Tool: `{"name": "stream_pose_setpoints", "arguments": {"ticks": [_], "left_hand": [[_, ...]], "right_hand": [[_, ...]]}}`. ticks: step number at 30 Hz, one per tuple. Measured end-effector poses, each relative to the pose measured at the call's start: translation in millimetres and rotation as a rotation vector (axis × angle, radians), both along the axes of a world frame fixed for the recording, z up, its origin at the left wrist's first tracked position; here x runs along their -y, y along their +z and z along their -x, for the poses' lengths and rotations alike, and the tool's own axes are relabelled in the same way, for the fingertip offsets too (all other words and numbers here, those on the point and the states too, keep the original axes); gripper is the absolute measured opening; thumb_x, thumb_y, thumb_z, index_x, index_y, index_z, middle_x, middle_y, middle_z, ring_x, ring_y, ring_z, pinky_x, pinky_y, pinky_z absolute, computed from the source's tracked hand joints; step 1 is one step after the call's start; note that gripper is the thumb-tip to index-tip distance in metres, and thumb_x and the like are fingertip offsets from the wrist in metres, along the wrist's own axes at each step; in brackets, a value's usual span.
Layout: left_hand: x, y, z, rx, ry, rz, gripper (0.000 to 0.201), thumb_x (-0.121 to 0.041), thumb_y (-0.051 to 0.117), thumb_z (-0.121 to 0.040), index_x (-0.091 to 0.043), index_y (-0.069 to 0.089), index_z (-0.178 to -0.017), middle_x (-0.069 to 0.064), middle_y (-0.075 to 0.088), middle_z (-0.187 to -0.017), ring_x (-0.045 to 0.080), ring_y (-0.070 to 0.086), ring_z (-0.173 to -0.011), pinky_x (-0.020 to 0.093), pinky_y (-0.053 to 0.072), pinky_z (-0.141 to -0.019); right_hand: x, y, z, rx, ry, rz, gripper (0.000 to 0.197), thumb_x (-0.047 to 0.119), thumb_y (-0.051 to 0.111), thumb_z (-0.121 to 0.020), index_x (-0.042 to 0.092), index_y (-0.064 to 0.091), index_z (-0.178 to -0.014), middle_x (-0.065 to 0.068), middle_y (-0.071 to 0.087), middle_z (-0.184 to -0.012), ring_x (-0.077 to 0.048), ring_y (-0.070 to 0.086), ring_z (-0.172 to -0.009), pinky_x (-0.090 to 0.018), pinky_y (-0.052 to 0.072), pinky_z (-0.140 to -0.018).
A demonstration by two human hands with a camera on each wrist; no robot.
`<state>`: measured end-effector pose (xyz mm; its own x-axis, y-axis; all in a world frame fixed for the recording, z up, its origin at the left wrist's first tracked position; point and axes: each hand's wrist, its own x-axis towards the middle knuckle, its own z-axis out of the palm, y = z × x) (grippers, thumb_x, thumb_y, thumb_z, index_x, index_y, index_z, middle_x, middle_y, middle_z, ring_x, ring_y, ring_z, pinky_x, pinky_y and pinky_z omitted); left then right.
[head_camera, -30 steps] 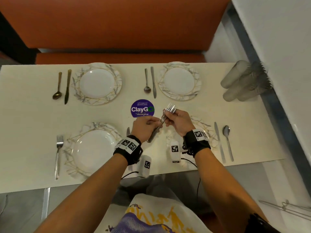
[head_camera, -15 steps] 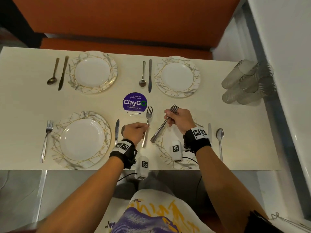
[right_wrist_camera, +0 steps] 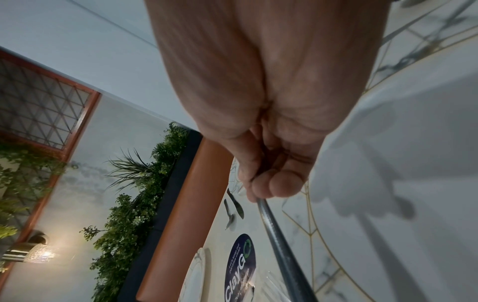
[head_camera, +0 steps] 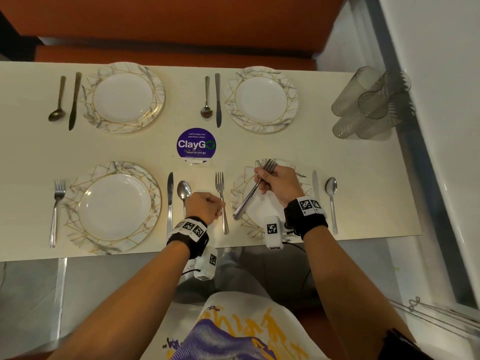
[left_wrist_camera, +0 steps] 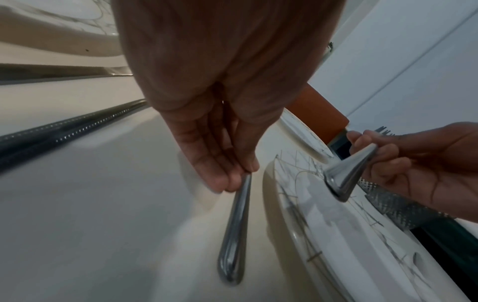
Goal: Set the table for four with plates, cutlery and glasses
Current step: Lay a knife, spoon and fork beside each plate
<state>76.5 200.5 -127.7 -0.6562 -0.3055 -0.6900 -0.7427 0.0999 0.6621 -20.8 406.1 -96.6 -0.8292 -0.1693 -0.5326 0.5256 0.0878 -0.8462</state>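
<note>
The left hand (head_camera: 205, 207) pinched the handle of a fork (head_camera: 221, 201) lying flat on the worktop (head_camera: 363, 183), just at 9 o'clock of the near-right plate (head_camera: 240, 189). The right hand (head_camera: 279, 181) gripped the remaining forks (head_camera: 253, 189) above that plate, tines toward 1 o'clock.

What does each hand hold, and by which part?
Left hand pinches the table-laid steel fork mid-handle; right hand grips bundled steel forks near the necks.

L hand (head_camera: 205, 207) on fork (head_camera: 221, 196) | R hand (head_camera: 279, 184) grips forks (head_camera: 255, 187)
</note>
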Motion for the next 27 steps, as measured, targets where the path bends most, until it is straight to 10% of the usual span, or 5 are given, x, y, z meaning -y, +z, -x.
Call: {"name": "stream_pose_setpoints", "arguments": {"ticks": [27], "left_hand": [[19.9, 3.3, -12.2, -0.018, 0.093, 0.000, 0.009, -0.009, 0.078, -0.090, -0.001, 0.077, -0.090, 0.012, 0.079, -0.081, 0.018, 0.074, -0.064, 0.027, 0.064, -0.068]], "right_hand": [[-1.3, 3.6, -13.8, -0.003, 0.003, -0.077, 0.013, 0.008, 0.068, -0.094, -0.003, 0.073, -0.098, -0.016, 0.071, -0.077, -0.023, 0.060, -0.060, -0.035, 0.051, -0.056]]}}
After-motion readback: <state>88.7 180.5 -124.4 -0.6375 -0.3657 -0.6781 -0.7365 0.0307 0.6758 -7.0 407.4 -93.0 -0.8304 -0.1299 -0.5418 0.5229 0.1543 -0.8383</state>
